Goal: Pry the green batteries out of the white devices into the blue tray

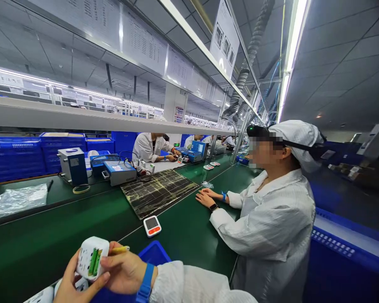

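Observation:
My left hand (70, 283) cups a white plastic device (90, 256) from below at the bottom left; its open back shows green batteries. My right hand (124, 269) rests against the device's right side and pinches a thin yellow stick (119, 250) between its fingers. That wrist wears a blue strap (146, 283) over a white sleeve. More white units (40, 296) lie just under my hands. A finished white device with a red button (152, 225) lies face up on the green belt ahead.
A blue bin (154, 254) sits by my right wrist. To my right, a co-worker in white coat and cap rests both hands (206, 197) on the belt (189, 227). A dark mat (158, 191), grey test boxes (73, 166), blue crates (15, 156) and a plastic bag (17, 200) line the far side.

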The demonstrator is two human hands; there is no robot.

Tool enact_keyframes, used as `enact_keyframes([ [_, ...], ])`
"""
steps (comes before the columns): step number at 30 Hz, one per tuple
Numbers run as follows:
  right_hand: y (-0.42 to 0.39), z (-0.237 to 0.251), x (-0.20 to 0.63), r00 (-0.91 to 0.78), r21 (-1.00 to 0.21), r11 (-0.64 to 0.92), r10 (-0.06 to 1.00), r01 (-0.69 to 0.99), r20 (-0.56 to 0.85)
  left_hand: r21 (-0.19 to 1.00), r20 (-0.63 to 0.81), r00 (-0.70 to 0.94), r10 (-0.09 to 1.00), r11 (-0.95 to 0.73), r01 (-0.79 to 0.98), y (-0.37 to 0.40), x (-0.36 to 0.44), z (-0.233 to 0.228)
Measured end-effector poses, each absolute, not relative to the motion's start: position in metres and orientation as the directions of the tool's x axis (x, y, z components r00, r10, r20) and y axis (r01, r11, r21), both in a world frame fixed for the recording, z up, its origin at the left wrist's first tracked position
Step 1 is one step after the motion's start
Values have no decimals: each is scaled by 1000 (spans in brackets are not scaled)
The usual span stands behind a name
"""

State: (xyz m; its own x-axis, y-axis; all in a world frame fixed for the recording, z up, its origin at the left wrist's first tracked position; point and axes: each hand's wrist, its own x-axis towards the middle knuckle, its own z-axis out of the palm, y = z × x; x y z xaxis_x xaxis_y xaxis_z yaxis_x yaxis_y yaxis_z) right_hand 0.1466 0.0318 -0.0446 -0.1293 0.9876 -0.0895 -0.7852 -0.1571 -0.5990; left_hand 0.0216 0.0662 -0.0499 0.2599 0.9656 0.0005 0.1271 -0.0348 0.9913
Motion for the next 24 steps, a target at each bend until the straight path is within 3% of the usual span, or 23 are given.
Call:
enact_keyframes([
  [5,16,-36,142,-130,-601,-81,991,-795,39,977,170,196,966,-191,93,54,23,-45],
  [9,2,-24,152,-53,-749,14,996,-662,65,947,281,149,948,-299,115,36,14,-29],
  [12,-3,-20,168,113,-890,164,985,-425,127,899,280,198,939,-329,288,25,0,-23],
  [15,-19,-14,191,144,-979,158,980,-128,140,829,232,251,940,-326,454,11,-9,-23],
  [20,-54,25,282,205,-976,209,959,-57,194,712,213,520,827,-496,498,-4,-3,-28],
  [24,-60,59,362,278,-960,279,925,-29,260,639,269,618,739,-617,460,-1,4,-31],
])
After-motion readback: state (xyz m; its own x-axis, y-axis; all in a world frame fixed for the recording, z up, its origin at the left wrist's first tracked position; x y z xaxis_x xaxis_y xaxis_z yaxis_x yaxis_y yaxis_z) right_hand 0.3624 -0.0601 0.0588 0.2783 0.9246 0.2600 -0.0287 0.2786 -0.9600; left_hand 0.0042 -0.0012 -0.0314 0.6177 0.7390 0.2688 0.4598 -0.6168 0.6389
